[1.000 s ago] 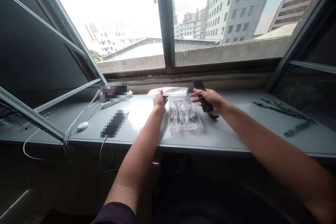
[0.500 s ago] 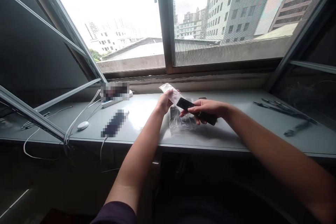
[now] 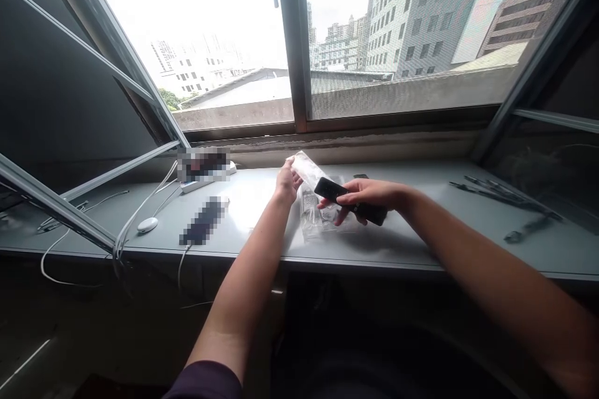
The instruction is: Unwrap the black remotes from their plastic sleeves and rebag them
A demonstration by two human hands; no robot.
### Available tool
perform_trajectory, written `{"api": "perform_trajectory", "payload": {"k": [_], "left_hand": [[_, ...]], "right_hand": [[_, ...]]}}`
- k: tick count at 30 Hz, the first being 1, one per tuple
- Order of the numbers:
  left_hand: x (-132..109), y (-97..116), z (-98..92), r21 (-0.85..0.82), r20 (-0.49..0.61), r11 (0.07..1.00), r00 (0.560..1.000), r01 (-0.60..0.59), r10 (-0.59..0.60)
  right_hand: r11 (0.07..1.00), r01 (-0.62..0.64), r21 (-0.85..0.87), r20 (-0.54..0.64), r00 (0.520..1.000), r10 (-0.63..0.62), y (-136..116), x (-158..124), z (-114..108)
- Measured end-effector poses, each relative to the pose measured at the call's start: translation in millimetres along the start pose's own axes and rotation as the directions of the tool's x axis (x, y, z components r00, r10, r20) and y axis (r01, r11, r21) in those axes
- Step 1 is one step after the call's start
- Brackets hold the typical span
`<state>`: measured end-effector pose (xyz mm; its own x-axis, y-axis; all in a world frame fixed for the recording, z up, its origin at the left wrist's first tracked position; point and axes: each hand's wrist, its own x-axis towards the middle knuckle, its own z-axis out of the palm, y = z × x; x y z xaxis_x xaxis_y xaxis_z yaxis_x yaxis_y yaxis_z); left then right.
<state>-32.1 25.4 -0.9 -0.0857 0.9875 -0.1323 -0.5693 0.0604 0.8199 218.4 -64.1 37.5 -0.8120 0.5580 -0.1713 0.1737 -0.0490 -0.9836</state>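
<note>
My left hand point(image 3: 287, 182) pinches the far edge of a clear plastic sleeve point(image 3: 306, 167) above the desk. My right hand point(image 3: 362, 194) is closed around a long black remote control point(image 3: 330, 189), tilted with its far end against or inside the sleeve; I cannot tell which. Beneath both hands, clear plastic bags point(image 3: 311, 227) lie on the desk, partly covered by the right hand and the remote. A small dark piece point(image 3: 360, 176) shows just behind my right hand, mostly hidden.
The grey desk point(image 3: 253, 243) runs under the window. A power strip point(image 3: 206, 184) with white cables, a round white puck point(image 3: 147, 225) and a blurred-out dark device point(image 3: 203, 221) are at left. Dark cables or pen-like sticks point(image 3: 496, 193) lie at right. Metal frame bars flank both sides.
My left hand has shifted slightly left and up along the sleeve to its far edge. More of the sleeve now shows between the hands; the right hand has barely moved.
</note>
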Motion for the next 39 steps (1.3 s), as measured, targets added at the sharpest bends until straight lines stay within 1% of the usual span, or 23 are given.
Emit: {"api": "perform_trajectory", "payload": {"k": [2,4,6,8,10,13,15,18,20,22,24,27,30,31,35,37,39], "left_hand": [[-2,-3,1.1,0.054,0.015,0.999,1.000,-0.001,0.001],[-5,-6,3.1,0.131,0.064,0.991,0.998,-0.028,0.019],[-10,-9,5.5,0.189,0.117,0.979,0.991,-0.080,0.058],[-12,-10,7.3,0.194,0.149,0.973,0.984,-0.123,0.095],[-12,-9,7.8,0.160,0.140,0.979,0.985,-0.123,0.101],[-8,-5,6.1,0.068,0.075,0.993,0.993,-0.093,0.088],[-6,-3,4.6,-0.007,0.017,0.997,0.997,-0.080,0.081],[-3,0,3.4,-0.120,-0.056,0.990,0.997,-0.067,0.060],[-3,2,3.7,-0.191,-0.059,0.981,0.998,-0.035,0.024],[-5,4,4.7,-0.241,-0.016,0.970,1.000,0.004,-0.008],[-8,7,6.0,-0.266,0.038,0.964,0.999,0.013,-0.003],[-15,11,8.3,-0.258,0.116,0.966,0.993,-0.001,0.032],[-21,12,10.7,-0.195,0.206,0.981,0.978,0.010,0.030],[-23,11,11.3,-0.172,0.231,0.985,0.973,0.016,0.025],[-28,9,12.4,-0.136,0.315,0.990,0.949,0.037,0.008],[-31,8,12.1,-0.134,0.355,0.990,0.935,0.043,0.007],[-35,8,12.4,-0.124,0.387,0.991,0.922,0.049,0.002]], "right_hand": [[0.999,0.013,0.030,-0.073,0.997,-0.011,2,2,0],[0.998,0.019,0.055,-0.137,0.991,-0.011,3,3,-1],[0.997,0.015,0.071,-0.177,0.984,-0.002,4,4,-1],[0.997,0.008,0.074,-0.195,0.981,0.007,4,5,-1],[0.998,0.004,0.065,-0.207,0.978,0.009,3,4,-1],[0.998,0.030,0.058,-0.233,0.972,-0.016,2,3,-1],[0.993,0.089,0.077,-0.266,0.962,-0.066,2,4,-1],[0.975,0.185,0.124,-0.337,0.932,-0.134,4,7,-4],[0.965,0.219,0.147,-0.398,0.906,-0.145,7,10,-8],[0.956,0.238,0.171,-0.464,0.875,-0.135,8,12,-10],[0.947,0.245,0.206,-0.518,0.849,-0.107,8,14,-11],[0.939,0.246,0.240,-0.535,0.841,-0.083,8,16,-8],[0.932,0.271,0.241,-0.544,0.833,-0.101,7,17,-5],[0.924,0.292,0.248,-0.561,0.821,-0.109,7,17,-5],[0.873,0.401,0.277,-0.650,0.747,-0.137,9,17,-14],[0.860,0.427,0.280,-0.679,0.721,-0.137,10,17,-19],[0.862,0.424,0.277,-0.696,0.707,-0.125,11,17,-20]]}}
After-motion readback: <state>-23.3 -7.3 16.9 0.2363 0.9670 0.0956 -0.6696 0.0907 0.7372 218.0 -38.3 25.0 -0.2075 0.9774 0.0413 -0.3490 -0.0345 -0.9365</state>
